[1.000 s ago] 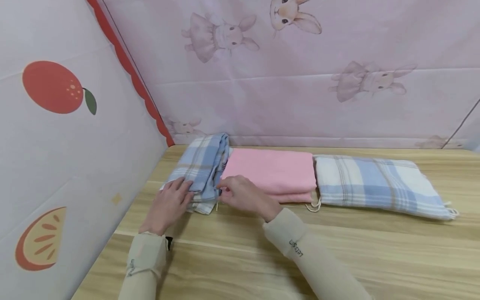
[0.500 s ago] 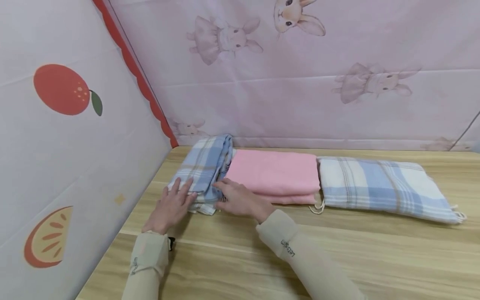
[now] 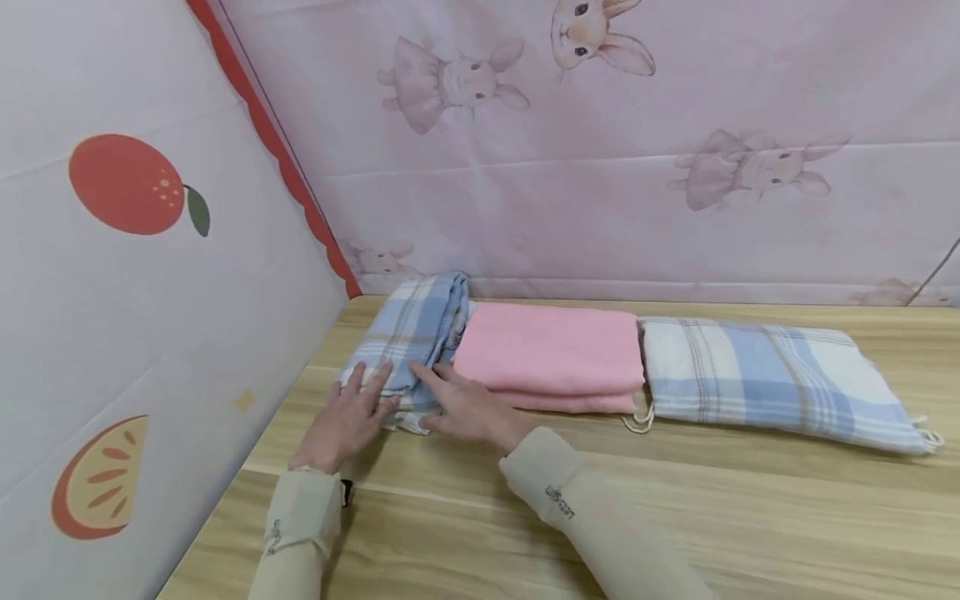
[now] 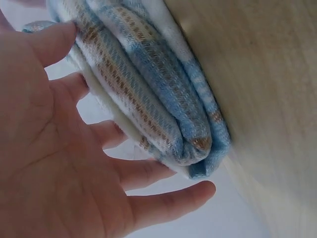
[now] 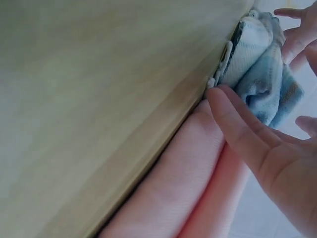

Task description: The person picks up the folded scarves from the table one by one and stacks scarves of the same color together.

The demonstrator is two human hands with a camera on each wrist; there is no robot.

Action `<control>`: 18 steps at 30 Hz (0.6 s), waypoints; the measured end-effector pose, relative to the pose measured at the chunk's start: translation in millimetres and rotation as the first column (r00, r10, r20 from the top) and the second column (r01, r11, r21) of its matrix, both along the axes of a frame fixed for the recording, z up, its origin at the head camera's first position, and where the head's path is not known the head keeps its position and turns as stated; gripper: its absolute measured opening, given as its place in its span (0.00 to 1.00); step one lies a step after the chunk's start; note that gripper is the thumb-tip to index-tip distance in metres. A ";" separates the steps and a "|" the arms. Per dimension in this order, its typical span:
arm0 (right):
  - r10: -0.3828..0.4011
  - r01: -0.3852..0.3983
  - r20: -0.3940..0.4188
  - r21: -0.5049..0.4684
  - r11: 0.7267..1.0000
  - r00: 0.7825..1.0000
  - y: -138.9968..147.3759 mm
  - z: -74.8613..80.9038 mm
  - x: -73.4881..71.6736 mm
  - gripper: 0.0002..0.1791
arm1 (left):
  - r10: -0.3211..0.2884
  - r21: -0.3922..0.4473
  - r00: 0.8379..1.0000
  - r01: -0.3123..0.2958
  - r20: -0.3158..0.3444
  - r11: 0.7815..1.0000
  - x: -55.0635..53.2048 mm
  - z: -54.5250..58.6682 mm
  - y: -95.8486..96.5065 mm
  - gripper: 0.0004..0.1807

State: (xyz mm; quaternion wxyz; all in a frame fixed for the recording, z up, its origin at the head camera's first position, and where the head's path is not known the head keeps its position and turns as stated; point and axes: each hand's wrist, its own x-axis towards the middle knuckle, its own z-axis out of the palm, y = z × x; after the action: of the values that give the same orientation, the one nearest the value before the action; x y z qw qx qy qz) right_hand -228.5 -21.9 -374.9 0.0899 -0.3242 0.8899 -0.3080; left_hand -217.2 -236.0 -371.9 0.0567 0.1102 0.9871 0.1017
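A folded blue-and-white plaid scarf (image 3: 420,321) lies at the left end of a row on the table. My left hand (image 3: 345,429) rests on its near left edge, fingers spread and straight. In the left wrist view, those fingers lie along the scarf's rolled layers (image 4: 143,74). My right hand (image 3: 480,410), fingers extended, touches the scarf's near right corner. The right wrist view has the right fingertips (image 5: 223,101) at the scarf's fringed side, beside the folded pink cloth (image 5: 183,168). That pink cloth sits right against the scarf.
Another folded plaid scarf (image 3: 780,379) with white tassels (image 3: 639,421) lies at the right of the pink cloth. Behind the wooden table (image 3: 465,533) hangs a pink rabbit-print backdrop (image 3: 585,225). A white fruit-print sheet (image 3: 187,333) stands along the left side.
My right hand has shifted left onto the plaid scarf's near corner, and its fingers have straightened. The left hand keeps its place on the scarf. The camera view has moved slightly.
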 end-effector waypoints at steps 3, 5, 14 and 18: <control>-0.013 0.014 -0.020 0.067 0.998 1.000 -4.7 0.6 2.3 0.39 | -0.002 -0.006 1.000 0.002 0.001 1.000 0.6 0.2 -0.1 0.34; -0.018 0.023 -0.041 0.126 0.992 0.999 -8.3 0.3 4.1 0.37 | -0.002 -0.006 1.000 0.002 0.001 1.000 1.0 0.7 -0.6 0.34; -0.021 0.044 -0.065 0.366 0.930 0.998 -16.5 -0.8 10.9 0.36 | -0.049 -0.008 0.996 0.048 -0.078 0.999 0.5 0.1 -4.9 0.29; -0.010 0.046 -0.080 0.468 0.883 0.997 -21.6 -2.8 14.7 0.37 | -0.072 -0.006 0.991 0.071 -0.114 0.997 0.4 -0.2 -6.9 0.28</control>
State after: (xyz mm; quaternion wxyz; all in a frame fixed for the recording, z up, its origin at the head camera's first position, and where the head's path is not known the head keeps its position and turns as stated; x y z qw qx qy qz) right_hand -213.8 -43.5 -377.7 0.1275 -0.2912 0.9453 -0.0726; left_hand -216.8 -242.9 -372.0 0.0038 0.1511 0.9842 0.0923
